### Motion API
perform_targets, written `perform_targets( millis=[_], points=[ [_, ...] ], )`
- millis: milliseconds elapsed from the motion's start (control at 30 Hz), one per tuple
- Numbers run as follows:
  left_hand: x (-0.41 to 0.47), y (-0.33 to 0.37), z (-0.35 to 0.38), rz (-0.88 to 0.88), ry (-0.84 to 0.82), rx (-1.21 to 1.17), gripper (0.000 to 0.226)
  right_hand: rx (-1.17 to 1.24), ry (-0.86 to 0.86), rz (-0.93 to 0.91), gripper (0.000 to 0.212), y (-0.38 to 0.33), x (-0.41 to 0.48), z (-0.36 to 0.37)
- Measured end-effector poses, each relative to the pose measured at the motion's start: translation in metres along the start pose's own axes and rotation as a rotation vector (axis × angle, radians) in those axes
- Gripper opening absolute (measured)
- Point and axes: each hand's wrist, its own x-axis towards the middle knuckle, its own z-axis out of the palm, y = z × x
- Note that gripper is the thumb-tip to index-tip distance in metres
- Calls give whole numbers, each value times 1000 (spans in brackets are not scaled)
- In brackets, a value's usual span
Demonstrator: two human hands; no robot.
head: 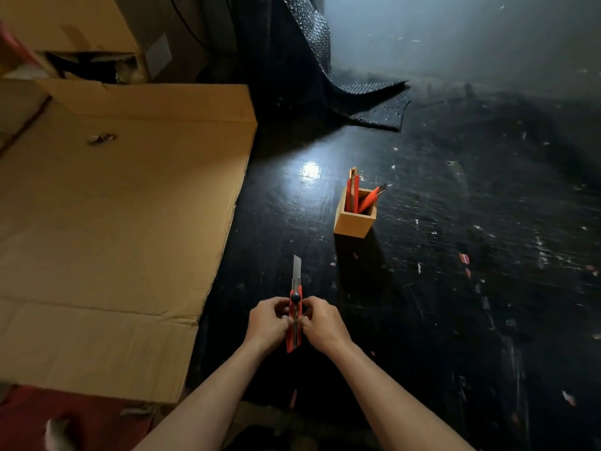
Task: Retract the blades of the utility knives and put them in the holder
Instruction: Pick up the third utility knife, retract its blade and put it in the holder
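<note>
Nearest, the left hand (267,321) and right hand (322,323) are both clamping the red utility knife (294,320) from either side, holding it above the dark surface (455,288) with its tip aimed away, probably so the thumbs can work the round black lock knob (295,298). Its flat, grey steel blade (296,267) is still sticking out. Just beyond, to the right, a square wooden holder (355,212) is standing upright, already keeping two red knives (361,196) leaning inside. To the left, flattened corrugated cardboard (113,222) is lying matte and creased; farthest back, dark bubble wrap (357,92) is draping down.
</note>
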Motion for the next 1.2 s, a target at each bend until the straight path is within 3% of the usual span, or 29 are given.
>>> perform_targets(
  millis=[367,733,1067,1200],
  points=[
    [-1,31,-3,66,-98,-337,33,276,128,-51,22,-4,-17,-36],
    [-3,164,-34,322,-215,-586,42,308,382,-369,30,-58,-25,-152],
    [-28,282,-65,568,-194,-600,45,283,649,-622,26,-132,-52,-249],
    [-38,307,-73,638,-181,-587,44,156,732,-731,21,-158,-65,-279]
  ],
)
